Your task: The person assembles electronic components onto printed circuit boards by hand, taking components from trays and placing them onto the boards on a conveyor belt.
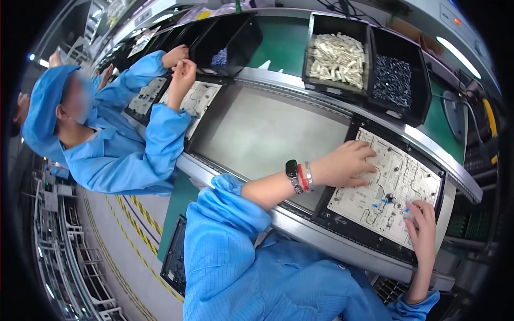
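Note:
A pale circuit board (393, 171) with printed traces and small parts lies in a black frame (369, 234) in front of me. My left hand (345, 165) rests open on the board's left side, fingers spread and nothing visible in them. Over the right front part is my right hand (424, 222), its fingers bent and thumb and forefinger apart. A small blue component (407, 210) shows at those fingertips; whether it is held cannot be made out. Near the board's middle stand a black cylindrical component (390, 198) and a few more blue parts (376, 205).
Behind the board, a black bin (312, 80) holds pale parts, and another bin (409, 109) holds dark small parts. Metal rails (284, 80) edge the conveyor. On my left, a co-worker in blue (123, 155) works over other boards (202, 99). Cables and a yellow-handled tool (489, 120) sit far right.

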A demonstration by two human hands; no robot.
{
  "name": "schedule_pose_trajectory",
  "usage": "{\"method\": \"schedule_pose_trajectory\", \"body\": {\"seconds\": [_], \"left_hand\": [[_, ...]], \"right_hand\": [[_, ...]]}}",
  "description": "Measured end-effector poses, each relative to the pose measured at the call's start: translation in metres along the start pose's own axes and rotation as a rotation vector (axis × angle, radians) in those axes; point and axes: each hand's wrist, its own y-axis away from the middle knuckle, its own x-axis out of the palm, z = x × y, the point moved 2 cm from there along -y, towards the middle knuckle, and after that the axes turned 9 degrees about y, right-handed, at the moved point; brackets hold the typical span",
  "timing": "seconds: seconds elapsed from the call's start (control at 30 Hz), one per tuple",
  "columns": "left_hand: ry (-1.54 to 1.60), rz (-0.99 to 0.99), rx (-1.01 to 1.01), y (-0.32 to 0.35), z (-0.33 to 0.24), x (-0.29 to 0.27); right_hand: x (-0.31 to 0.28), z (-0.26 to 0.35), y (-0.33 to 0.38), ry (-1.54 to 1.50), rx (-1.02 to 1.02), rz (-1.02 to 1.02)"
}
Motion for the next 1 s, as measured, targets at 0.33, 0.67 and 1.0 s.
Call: {"method": "schedule_pose_trajectory", "body": {"seconds": [0.33,0.67,1.0], "left_hand": [[-0.011,0.060,0.025,0.006,-0.017,-0.006],[-0.172,0.051,0.108,0.006,-0.022,-0.004],[-0.227,0.039,0.054,0.007,-0.023,-0.009]], "right_hand": [[0.013,0.003,-0.016,-0.073,-0.002,-0.064],[0.019,0.004,-0.013,-0.073,0.029,-0.079],[0.019,0.005,-0.012,-0.035,-0.033,-0.141]]}}
